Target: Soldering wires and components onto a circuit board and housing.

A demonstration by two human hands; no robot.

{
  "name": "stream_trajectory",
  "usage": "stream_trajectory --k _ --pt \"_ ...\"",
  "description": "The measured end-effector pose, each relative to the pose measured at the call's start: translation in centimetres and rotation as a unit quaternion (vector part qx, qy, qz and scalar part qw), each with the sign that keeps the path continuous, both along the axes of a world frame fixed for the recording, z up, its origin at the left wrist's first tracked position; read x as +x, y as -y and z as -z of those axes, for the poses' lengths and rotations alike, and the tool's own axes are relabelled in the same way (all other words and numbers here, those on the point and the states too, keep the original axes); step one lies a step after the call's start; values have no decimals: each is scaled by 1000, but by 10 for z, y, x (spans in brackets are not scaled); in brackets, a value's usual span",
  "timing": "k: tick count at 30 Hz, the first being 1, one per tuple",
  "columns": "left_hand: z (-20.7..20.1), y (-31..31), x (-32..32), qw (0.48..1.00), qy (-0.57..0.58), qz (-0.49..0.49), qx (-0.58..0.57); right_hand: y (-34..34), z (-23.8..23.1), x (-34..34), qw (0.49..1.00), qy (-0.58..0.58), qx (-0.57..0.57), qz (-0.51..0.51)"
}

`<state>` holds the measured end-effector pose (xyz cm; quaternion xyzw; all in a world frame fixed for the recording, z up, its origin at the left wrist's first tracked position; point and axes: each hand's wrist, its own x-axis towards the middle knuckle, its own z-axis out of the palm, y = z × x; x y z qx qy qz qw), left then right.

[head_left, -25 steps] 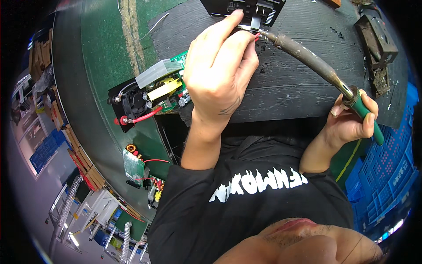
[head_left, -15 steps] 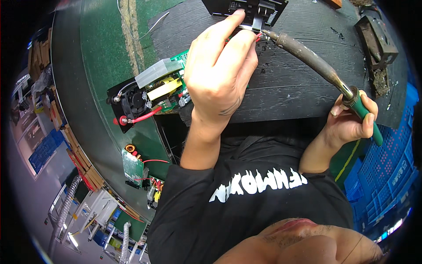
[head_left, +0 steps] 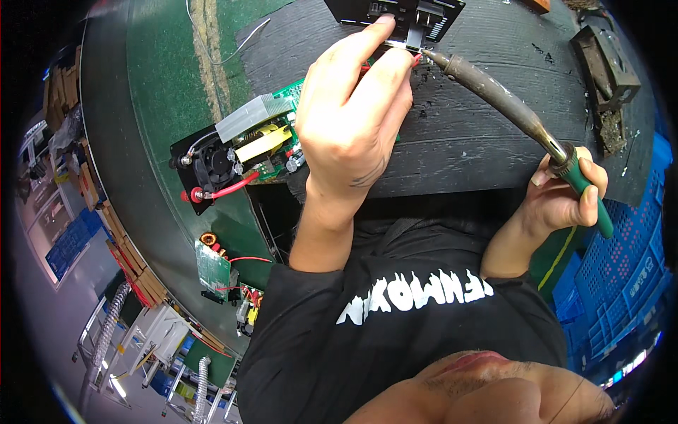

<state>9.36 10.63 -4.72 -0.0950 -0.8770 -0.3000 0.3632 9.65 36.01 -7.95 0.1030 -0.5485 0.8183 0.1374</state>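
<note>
Right hand (head_left: 554,203) grips soldering iron (head_left: 503,102); left hand (head_left: 353,109) touches panel (head_left: 352,11).

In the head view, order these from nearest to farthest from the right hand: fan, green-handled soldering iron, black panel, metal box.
1. Soldering iron: held in the right hand.
2. Metal box: upper right.
3. Black panel: top centre.
4. Fan: far left.

Hands (head_left: 357,106) (head_left: 551,201): two
Soldering iron (head_left: 501,99): one
Black panel (head_left: 402,14): one, top centre
Cooling fan (head_left: 219,166): one, left
Wound coil (head_left: 203,237): one, lower left
</note>
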Motion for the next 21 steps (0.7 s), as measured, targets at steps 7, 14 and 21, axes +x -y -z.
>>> stream_trajectory --k 7,14,21 --pt "0 1 1 1000 -6 -2 -5 0 1 0 1000 -7 5 -13" --pt "-1 1 0 1000 -4 0 -11 -2 2 -1 999 -33 14 -20" --pt "2 1 -1 1000 -16 1 -8 -1 0 -2 999 -32 3 -28"
